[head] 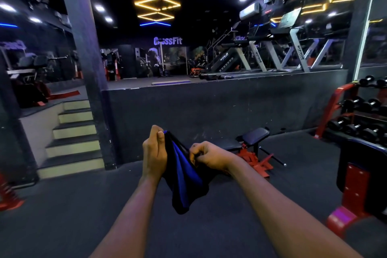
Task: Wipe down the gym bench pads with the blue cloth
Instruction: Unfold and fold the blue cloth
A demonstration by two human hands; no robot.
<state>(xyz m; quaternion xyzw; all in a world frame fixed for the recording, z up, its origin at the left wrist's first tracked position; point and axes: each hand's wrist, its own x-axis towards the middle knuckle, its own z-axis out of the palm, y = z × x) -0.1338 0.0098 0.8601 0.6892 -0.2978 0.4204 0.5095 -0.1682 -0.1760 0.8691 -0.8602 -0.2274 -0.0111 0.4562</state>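
The blue cloth (184,176) hangs folded in front of me, held up between both hands. My left hand (154,153) pinches its top left corner. My right hand (207,155) grips the upper right edge with curled fingers. Beyond the hands stands a gym bench with black pads (254,136) on a red frame, low on the floor and apart from the cloth. Part of that bench is hidden behind my right hand. A second bench's black pad (366,165) on a red frame rises at the right edge.
A red dumbbell rack (343,111) stands at the right. Steps (73,138) rise at the left beside a dark pillar (92,69). A raised platform wall (209,107) with treadmills (293,48) on top runs across behind the bench. Dark floor (62,216) spreads below.
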